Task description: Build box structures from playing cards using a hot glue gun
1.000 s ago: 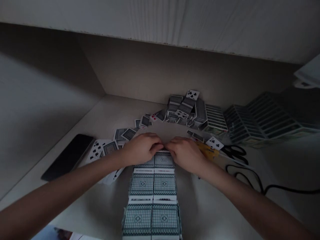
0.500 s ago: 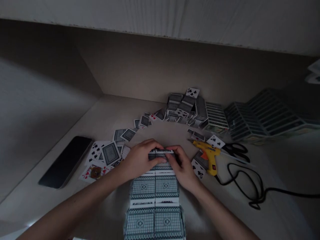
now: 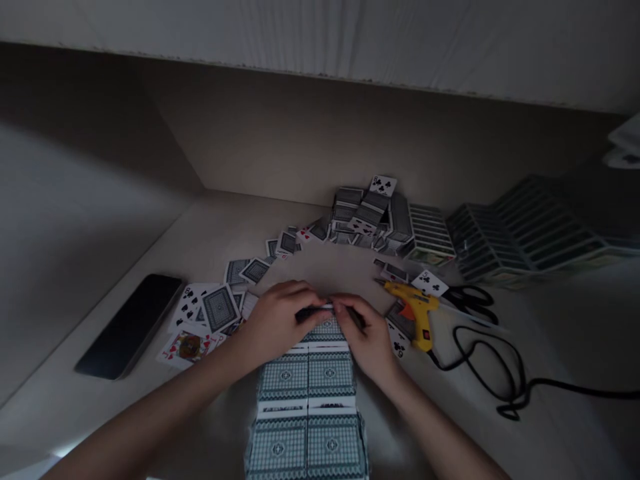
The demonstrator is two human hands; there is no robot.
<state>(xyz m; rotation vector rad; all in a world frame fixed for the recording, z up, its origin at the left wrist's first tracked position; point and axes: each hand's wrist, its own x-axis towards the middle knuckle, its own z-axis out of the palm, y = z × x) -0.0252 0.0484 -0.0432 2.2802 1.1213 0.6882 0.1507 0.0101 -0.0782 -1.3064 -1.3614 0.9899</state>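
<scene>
A stepped strip of green-backed playing cards (image 3: pixel 307 413) runs from the bottom edge up the middle of the desk. Both hands meet at its far end. My left hand (image 3: pixel 280 317) is closed, its fingers pinching a folded card piece (image 3: pixel 320 308) at the top of the strip. My right hand (image 3: pixel 367 333) is closed on the same piece from the right side. Loose cards (image 3: pixel 210 310) lie fanned out just left of my left hand.
A black phone (image 3: pixel 130 325) lies at the left. A yellow glue gun (image 3: pixel 417 312) with a black cable (image 3: pixel 500 380) sits right of my right hand, black scissors (image 3: pixel 470 300) beyond it. A heap of cards (image 3: pixel 370 213) and finished card strips (image 3: pixel 525 233) stand at the back.
Both hands drew back toward me along the strip, uncovering the glue gun. They now pinch a card piece at the strip's far end; the view shifted slightly.
</scene>
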